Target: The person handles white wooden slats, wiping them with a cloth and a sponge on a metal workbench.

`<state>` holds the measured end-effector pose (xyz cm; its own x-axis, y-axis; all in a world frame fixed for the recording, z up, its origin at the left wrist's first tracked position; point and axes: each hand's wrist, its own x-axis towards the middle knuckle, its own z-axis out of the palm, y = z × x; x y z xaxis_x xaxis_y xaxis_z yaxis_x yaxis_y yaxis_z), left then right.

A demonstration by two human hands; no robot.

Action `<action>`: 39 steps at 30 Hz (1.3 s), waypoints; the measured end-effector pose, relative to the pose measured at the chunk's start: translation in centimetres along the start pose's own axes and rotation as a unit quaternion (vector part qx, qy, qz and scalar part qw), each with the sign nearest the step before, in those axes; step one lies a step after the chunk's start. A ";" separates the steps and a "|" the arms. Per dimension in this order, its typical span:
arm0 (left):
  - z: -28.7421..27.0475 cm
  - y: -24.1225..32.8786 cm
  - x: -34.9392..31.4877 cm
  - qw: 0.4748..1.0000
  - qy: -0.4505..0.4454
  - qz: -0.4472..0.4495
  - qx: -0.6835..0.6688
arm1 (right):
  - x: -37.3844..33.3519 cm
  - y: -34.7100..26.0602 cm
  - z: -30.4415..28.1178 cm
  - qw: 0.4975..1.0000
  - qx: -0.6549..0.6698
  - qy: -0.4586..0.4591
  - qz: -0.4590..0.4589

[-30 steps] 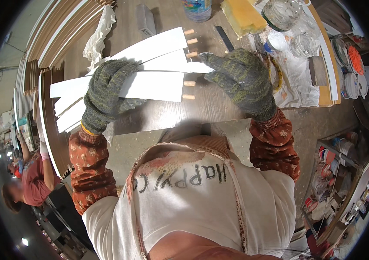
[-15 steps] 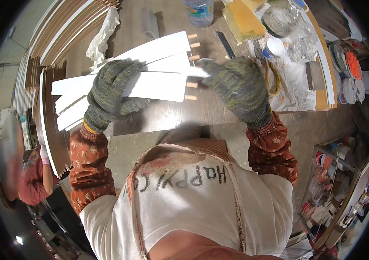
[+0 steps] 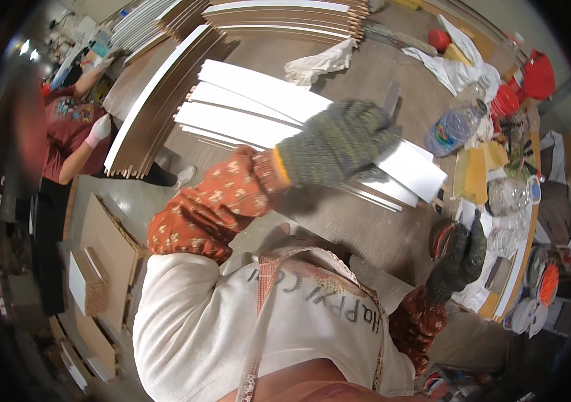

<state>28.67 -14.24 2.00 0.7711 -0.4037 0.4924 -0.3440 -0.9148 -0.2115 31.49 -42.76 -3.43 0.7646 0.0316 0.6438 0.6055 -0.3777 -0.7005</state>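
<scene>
A grey-green knit glove covers my left hand (image 3: pixel 339 144), which is closed over a fanned bundle of white slats (image 3: pixel 245 110). The slats lie slantwise above the brown table, and small wooden dowels stick out of their ends. Farther right, my right hand (image 3: pixel 460 258), in the same kind of glove, is beside a tape roll (image 3: pixel 442 241) at the table's right side. Its fingers look drawn together near a small white thing (image 3: pixel 466 213); what they hold cannot be made out.
Stacked brown-and-white slats (image 3: pixel 285 20) stand at the back, another row (image 3: pixel 165 100) at the left. A plastic bottle (image 3: pixel 456 127), a yellow sponge (image 3: pixel 471 174) and a clear jar (image 3: pixel 510 194) crowd the right. A crumpled white cloth (image 3: pixel 319 63) lies behind the bundle. Another person (image 3: pixel 74 130) is at far left.
The view has turned, bringing more of the left side into sight. My right hand has moved away from the slats' dowel ends toward the clutter at right. My left hand stays on the bundle.
</scene>
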 end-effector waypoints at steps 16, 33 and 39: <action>-1.0 -13.6 -9.0 0.975 -0.171 -0.114 -0.087 | 0.1 -3.0 2.9 0.965 -0.217 0.021 -0.146; -8.0 -9.9 -16.9 0.983 -0.005 -0.181 -0.029 | -0.1 -9.3 9.2 1.000 0.014 -0.018 0.018; -9.9 -11.6 -27.7 0.774 0.088 -0.500 -0.379 | 0.6 -11.7 13.5 0.977 0.165 -0.038 0.126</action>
<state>6.00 7.61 -0.80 0.7935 0.5707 0.2114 0.1104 -0.4766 0.8722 27.81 -25.79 0.99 0.9056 0.0491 0.4213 0.4238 -0.0627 -0.9036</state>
